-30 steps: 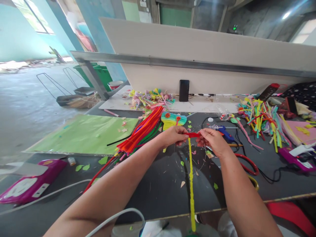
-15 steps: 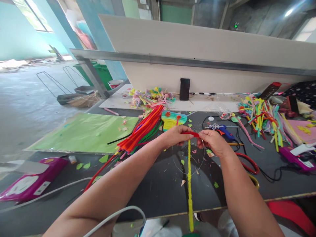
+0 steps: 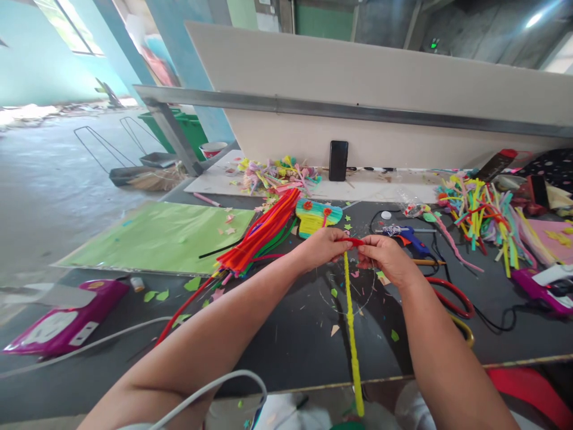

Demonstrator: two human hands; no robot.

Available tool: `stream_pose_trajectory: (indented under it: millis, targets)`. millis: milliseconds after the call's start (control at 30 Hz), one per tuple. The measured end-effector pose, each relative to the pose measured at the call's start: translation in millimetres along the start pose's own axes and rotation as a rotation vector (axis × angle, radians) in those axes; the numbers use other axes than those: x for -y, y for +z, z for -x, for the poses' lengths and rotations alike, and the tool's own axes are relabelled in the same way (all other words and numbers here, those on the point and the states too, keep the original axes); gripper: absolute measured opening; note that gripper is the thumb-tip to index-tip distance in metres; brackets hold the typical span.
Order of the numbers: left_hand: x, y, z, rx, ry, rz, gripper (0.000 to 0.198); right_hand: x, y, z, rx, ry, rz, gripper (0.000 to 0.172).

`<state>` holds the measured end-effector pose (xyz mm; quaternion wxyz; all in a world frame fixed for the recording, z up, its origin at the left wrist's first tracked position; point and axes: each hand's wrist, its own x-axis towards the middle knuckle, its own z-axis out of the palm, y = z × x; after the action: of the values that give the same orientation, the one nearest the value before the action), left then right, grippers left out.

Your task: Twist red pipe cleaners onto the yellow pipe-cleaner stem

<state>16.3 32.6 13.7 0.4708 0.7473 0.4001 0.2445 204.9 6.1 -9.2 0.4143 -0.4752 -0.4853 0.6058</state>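
Note:
My left hand (image 3: 326, 246) and my right hand (image 3: 380, 254) meet over the dark table, fingertips closed on a short red pipe cleaner piece (image 3: 353, 242). From it a long yellow pipe cleaner strip (image 3: 350, 310) hangs toward the table's front edge. A thin pale circle shows below my hands; I cannot tell whether it is wire or a mark. Just behind my left hand lies a flat yellow and turquoise pipe cleaner piece (image 3: 311, 221) with small red flowers. To its left is a bundle of red, orange and green pipe cleaners (image 3: 262, 236).
A blue glue gun (image 3: 414, 240) and red-handled scissors (image 3: 456, 297) lie right of my hands. Cut pipe cleaners (image 3: 478, 209) are heaped farther right. A phone (image 3: 338, 161) leans at the back. Green sheets (image 3: 156, 239) and a purple power strip (image 3: 71, 316) occupy the left.
The yellow strip's lower end has swung slightly right. My hands keep their hold on the red piece, whose visible part looks shorter. The whole view has shifted a little.

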Motion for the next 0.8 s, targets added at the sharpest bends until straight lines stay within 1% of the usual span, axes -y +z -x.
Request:
stream_pose_trajectory:
  millis: [200, 300, 433, 500, 567, 667, 733, 800]
  targets:
    - [1, 1.0, 0, -0.003, 0.005, 0.019, 0.030, -1, 3, -1, 0.002, -0.009, -0.017, 0.023]
    - [2, 0.9, -1, 0.035, 0.008, 0.070, 0.030, -2, 2, -2, -0.009, -0.035, -0.002, 0.023]
    - [3, -4.3, -4, 0.107, -0.069, 0.255, 0.034, -6, -4, -5, -0.039, -0.045, 0.033, 0.022]
    - [5, -9.0, -6, 0.112, -0.117, 0.373, 0.032, -7, -7, -6, -0.054, -0.047, 0.043, 0.020]
    - [6, -13.5, -7, 0.102, -0.140, 0.436, 0.028, -6, -9, -6, -0.074, -0.053, 0.061, 0.020]
    - [7, -16.4, -9, 0.091, -0.127, 0.397, 0.021, -4, -7, -5, -0.098, -0.077, 0.099, 0.023]
    - [8, -15.0, -9, 0.092, -0.092, 0.347, 0.018, -2, -4, -4, -0.092, -0.106, 0.123, 0.031]
    - [9, -11.5, -9, 0.116, -0.055, 0.299, 0.017, -1, -1, -4, -0.071, -0.135, 0.153, 0.035]
